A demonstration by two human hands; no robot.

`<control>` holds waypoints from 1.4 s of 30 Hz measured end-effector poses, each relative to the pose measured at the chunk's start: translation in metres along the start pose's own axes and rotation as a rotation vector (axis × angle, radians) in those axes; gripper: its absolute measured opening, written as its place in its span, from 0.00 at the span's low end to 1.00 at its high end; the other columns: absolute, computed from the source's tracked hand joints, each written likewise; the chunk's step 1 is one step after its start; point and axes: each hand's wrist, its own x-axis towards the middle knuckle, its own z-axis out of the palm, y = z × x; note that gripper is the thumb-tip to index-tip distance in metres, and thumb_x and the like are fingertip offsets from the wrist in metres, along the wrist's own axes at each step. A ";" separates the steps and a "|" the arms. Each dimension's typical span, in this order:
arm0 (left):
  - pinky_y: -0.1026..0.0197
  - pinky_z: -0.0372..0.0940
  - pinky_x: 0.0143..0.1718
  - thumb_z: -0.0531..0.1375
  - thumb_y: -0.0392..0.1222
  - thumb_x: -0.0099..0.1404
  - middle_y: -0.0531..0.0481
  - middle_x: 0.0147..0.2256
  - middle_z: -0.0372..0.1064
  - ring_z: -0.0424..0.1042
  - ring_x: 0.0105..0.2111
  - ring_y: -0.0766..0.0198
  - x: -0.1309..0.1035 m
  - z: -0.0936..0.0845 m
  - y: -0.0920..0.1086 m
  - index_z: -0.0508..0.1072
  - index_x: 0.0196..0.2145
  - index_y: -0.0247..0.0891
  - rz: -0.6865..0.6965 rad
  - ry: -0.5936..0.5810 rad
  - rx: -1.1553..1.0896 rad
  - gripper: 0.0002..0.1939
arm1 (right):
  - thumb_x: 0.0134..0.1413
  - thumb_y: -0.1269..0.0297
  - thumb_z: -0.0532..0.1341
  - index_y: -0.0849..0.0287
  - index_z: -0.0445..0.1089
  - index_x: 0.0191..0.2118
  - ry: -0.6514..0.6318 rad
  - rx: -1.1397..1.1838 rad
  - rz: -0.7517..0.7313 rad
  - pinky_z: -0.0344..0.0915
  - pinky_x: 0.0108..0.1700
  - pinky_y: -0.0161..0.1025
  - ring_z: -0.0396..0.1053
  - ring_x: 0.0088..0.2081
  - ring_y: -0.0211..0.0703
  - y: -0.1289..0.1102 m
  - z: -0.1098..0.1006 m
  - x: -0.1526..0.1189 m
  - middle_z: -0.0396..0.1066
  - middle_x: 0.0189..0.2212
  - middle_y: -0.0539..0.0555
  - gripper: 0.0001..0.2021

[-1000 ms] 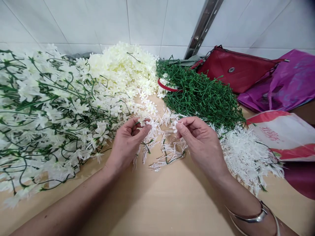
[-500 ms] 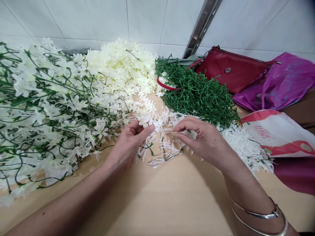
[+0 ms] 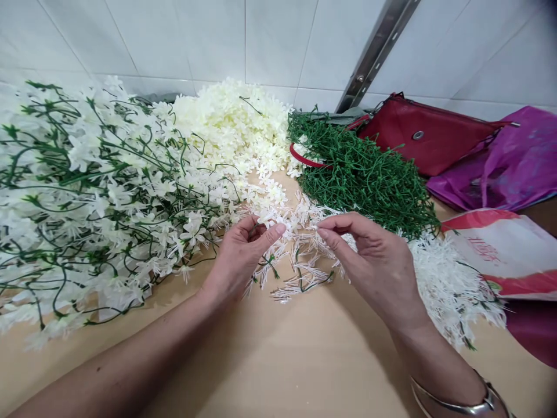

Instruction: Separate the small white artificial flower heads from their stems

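Note:
My left hand [image 3: 243, 252] pinches a small white artificial flower [image 3: 268, 218] between thumb and fingers. Facing it, my right hand [image 3: 369, 252] has thumb and forefinger pressed together; whatever thin piece sits at their tips is too small to make out. Below and between the hands lie loose white stamens [image 3: 304, 273], a few with green stems. Assembled white flowers on green stems [image 3: 108, 191] are heaped to the left. Behind my hands rises a pile of loose cream-white blossoms [image 3: 230, 128]. Bare green stems [image 3: 369, 180] form another heap beyond my right hand.
More white stamens [image 3: 452, 284] lie right of my right hand. A red bag [image 3: 435, 133], a purple plastic bag [image 3: 509, 157] and a white-and-red plastic bag [image 3: 500, 249] stand along the right. The tiled wall [image 3: 278, 40] closes off the back of the table [image 3: 261, 360].
The whole view has shifted, so the scene sits slightly lower and further right. My right fingertips have closed together and come a little nearer my left hand, which still holds the flower.

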 end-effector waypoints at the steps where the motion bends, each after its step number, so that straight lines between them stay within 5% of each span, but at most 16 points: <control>1: 0.65 0.64 0.36 0.74 0.47 0.53 0.54 0.29 0.71 0.68 0.31 0.69 0.000 0.000 0.000 0.76 0.34 0.37 0.008 0.003 0.025 0.16 | 0.61 0.69 0.64 0.53 0.77 0.37 -0.001 0.040 -0.018 0.68 0.43 0.39 0.74 0.39 0.41 -0.004 0.004 -0.002 0.78 0.36 0.50 0.04; 10: 0.68 0.46 0.20 0.75 0.42 0.50 0.60 0.23 0.64 0.51 0.20 0.74 0.001 -0.004 -0.009 0.74 0.33 0.37 0.143 -0.063 0.331 0.17 | 0.56 0.70 0.65 0.55 0.73 0.36 -0.035 0.178 0.143 0.68 0.37 0.37 0.71 0.33 0.38 -0.008 0.024 -0.010 0.74 0.30 0.48 0.03; 16: 0.65 0.61 0.31 0.73 0.49 0.53 0.52 0.29 0.73 0.66 0.28 0.68 0.002 -0.001 -0.002 0.77 0.30 0.35 0.075 -0.191 0.268 0.16 | 0.55 0.69 0.64 0.56 0.70 0.35 -0.018 0.175 0.160 0.67 0.35 0.37 0.70 0.31 0.38 -0.008 0.021 -0.009 0.72 0.29 0.47 0.03; 29: 0.65 0.59 0.29 0.73 0.43 0.54 0.52 0.27 0.72 0.65 0.27 0.67 -0.003 -0.001 -0.003 0.80 0.31 0.36 0.105 -0.142 0.296 0.10 | 0.54 0.68 0.64 0.56 0.70 0.46 -0.033 0.236 0.261 0.66 0.36 0.38 0.69 0.29 0.38 -0.010 0.022 -0.009 0.70 0.25 0.45 0.13; 37: 0.68 0.60 0.30 0.72 0.42 0.57 0.52 0.30 0.73 0.63 0.27 0.71 -0.005 0.005 0.005 0.78 0.36 0.36 -0.071 -0.173 0.018 0.11 | 0.53 0.56 0.69 0.56 0.71 0.31 -0.009 0.431 0.321 0.68 0.37 0.39 0.72 0.34 0.41 0.010 0.025 -0.002 0.74 0.34 0.52 0.10; 42: 0.71 0.55 0.25 0.64 0.27 0.52 0.50 0.35 0.72 0.52 0.21 0.77 -0.002 0.005 0.013 0.74 0.36 0.34 -0.167 -0.048 -0.260 0.12 | 0.56 0.53 0.68 0.54 0.67 0.33 0.017 0.552 0.329 0.71 0.43 0.40 0.75 0.35 0.41 0.019 0.019 0.002 0.76 0.31 0.50 0.13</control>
